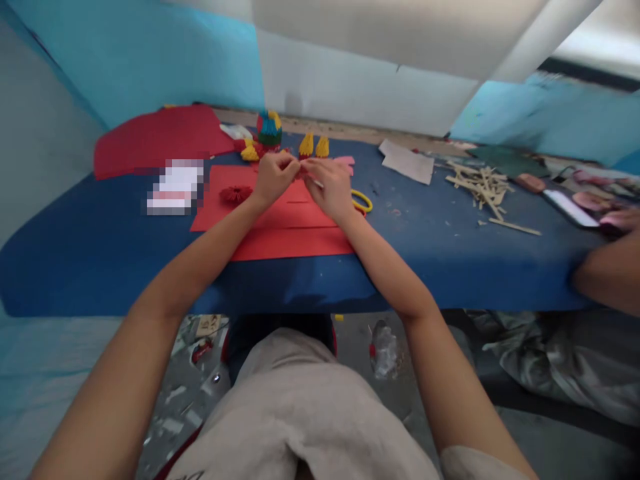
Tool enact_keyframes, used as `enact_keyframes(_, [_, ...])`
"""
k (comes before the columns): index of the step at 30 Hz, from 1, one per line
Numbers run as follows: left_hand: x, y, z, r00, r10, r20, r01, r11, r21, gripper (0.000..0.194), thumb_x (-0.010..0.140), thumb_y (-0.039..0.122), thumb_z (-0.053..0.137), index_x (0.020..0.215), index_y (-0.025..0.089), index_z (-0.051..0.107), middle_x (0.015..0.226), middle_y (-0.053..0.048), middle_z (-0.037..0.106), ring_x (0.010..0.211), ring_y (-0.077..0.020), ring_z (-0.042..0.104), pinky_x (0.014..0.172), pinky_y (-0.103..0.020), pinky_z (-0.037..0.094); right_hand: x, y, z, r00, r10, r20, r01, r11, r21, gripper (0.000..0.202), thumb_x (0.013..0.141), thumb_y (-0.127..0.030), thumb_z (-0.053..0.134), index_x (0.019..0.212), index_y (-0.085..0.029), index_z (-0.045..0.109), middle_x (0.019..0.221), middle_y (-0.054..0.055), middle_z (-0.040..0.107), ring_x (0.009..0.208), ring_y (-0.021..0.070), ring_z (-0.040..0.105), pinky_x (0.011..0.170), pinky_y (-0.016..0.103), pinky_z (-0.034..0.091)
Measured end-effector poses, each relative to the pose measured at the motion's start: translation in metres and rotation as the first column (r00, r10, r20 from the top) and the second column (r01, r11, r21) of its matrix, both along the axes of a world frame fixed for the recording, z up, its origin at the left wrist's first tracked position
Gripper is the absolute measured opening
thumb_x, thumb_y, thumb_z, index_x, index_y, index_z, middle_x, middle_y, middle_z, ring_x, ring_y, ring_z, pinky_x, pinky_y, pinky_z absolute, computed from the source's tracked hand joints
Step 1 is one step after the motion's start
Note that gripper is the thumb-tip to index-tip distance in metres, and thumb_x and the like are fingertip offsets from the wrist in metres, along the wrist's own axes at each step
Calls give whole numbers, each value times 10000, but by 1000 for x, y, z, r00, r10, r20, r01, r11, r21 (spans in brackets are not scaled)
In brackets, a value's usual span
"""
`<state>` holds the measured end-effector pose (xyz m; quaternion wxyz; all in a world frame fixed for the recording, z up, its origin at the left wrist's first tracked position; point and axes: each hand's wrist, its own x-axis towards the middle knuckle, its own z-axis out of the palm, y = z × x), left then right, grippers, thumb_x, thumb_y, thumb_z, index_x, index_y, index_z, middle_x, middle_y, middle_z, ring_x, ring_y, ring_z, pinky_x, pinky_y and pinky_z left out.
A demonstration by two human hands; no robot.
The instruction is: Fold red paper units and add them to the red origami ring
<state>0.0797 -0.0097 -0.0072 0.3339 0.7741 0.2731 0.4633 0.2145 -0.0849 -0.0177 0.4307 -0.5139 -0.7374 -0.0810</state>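
My left hand (273,179) and my right hand (331,188) meet over the red paper sheets (280,244). Both are closed, the fingertips pinching a small reddish piece of paper (302,169) that they mostly cover. Left of them, a dark red folded-paper rosette (236,194) lies on the sheets. Pink paper strips (345,164) stick out behind my right hand, and yellow-handled scissors (362,201) rest beside it, partly hidden. Just behind the hands stand two yellow folded-paper pieces (314,146) and a multicoloured paper figure (270,129).
A large red sheet (160,140) and a blurred-out white item (176,187) are on the blue tabletop (420,233) to the left. To the right lie a grey paper scrap (407,161), a pile of thin strips (480,185), and a phone (571,208) near another person's arm (613,270).
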Motion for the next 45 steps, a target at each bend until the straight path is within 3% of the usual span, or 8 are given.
enact_keyframes(5, [-9,1,6,993,-110,-32,110,994,1,287,806,226,393,585,173,568,526,-8,583,487,-115,508,464,-225,392,5,2,-5,999,35,-34,-37,998,-42,241,890,-292,516,1069,-221,662,1207,103,644,1125,242,589,979,421,412])
enact_keyframes(10, [-14,-5,12,966,-204,-158,215,975,53,226,748,293,479,611,175,614,565,-12,619,535,-137,547,523,-232,430,12,3,-7,921,99,-376,-144,985,-93,170,831,-359,582,888,-232,680,961,53,709,939,203,651,885,379,496])
enact_keyframes(14, [-16,-6,11,952,-207,-226,232,969,90,227,752,248,431,602,192,593,562,4,592,532,-139,512,523,-239,393,13,4,-5,888,131,-440,-209,969,-133,178,783,-383,626,803,-209,650,840,31,708,805,181,667,770,342,534])
enact_keyframes(23, [-12,0,5,967,-136,-217,182,962,204,128,739,210,466,641,205,548,690,-22,575,667,-176,500,631,-283,376,17,6,-5,810,173,-560,-306,940,-152,143,777,-307,638,849,-194,588,787,26,678,766,165,663,747,311,528])
enact_keyframes(31, [-11,-1,6,938,-244,-245,261,964,41,216,821,291,416,626,212,465,575,16,467,545,-148,442,533,-266,351,19,-1,0,910,185,-371,-250,958,-138,140,817,-329,613,889,-211,634,893,45,708,833,183,678,758,318,534])
enact_keyframes(37, [-15,3,8,854,-441,-276,418,897,-141,290,880,385,397,679,209,511,559,19,497,493,-131,494,491,-249,425,19,-7,3,974,204,-103,-209,977,-43,164,900,-321,523,954,-245,659,982,51,701,920,188,643,849,340,503])
enact_keyframes(42, [-20,1,14,848,-444,-290,431,895,-110,341,912,378,366,670,207,534,563,-1,521,496,-136,521,480,-247,433,17,-6,2,986,150,-71,-146,988,56,175,919,-305,490,904,-245,654,987,63,676,929,193,622,860,348,488])
enact_keyframes(45, [-20,1,15,891,-349,-292,368,930,10,350,923,376,357,714,202,577,661,-32,596,569,-148,560,524,-254,446,18,-4,1,990,104,-90,-101,994,37,168,917,-318,489,910,-247,640,958,57,692,910,201,631,862,359,486])
